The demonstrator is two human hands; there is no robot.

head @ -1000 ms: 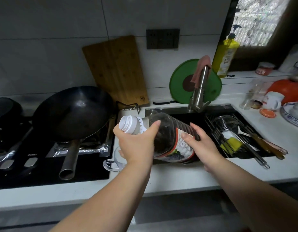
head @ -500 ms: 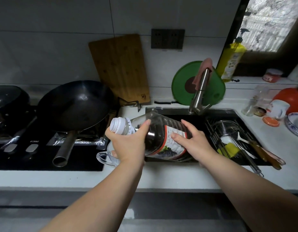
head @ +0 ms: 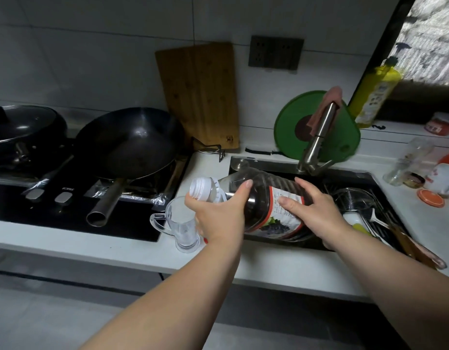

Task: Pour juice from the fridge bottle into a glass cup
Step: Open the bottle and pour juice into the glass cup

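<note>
Head view: the juice bottle point(head: 266, 208) is held almost on its side over the front left corner of the sink point(head: 269, 164), with its white threaded neck pointed left, just above and behind the rim of the glass cup point(head: 179, 223). Dark liquid is seen lying along the lower side of the bottle. The left hand point(head: 221, 218) is wrapped round the shoulder below the neck, thumb to the near side and fingers curled over the top. The right hand point(head: 317, 210) is curled round the labelled body, fingers spread across the label. The cup is stood upright on the white counter point(head: 281, 263), handle to the left, between the stove point(head: 41, 213) and the sink. A black wok point(head: 132, 142) is set on the stove. A wooden cutting board point(head: 200, 97) is leaned against the wall tiles behind. A steel faucet point(head: 319, 137) is mounted behind the sink.
</note>
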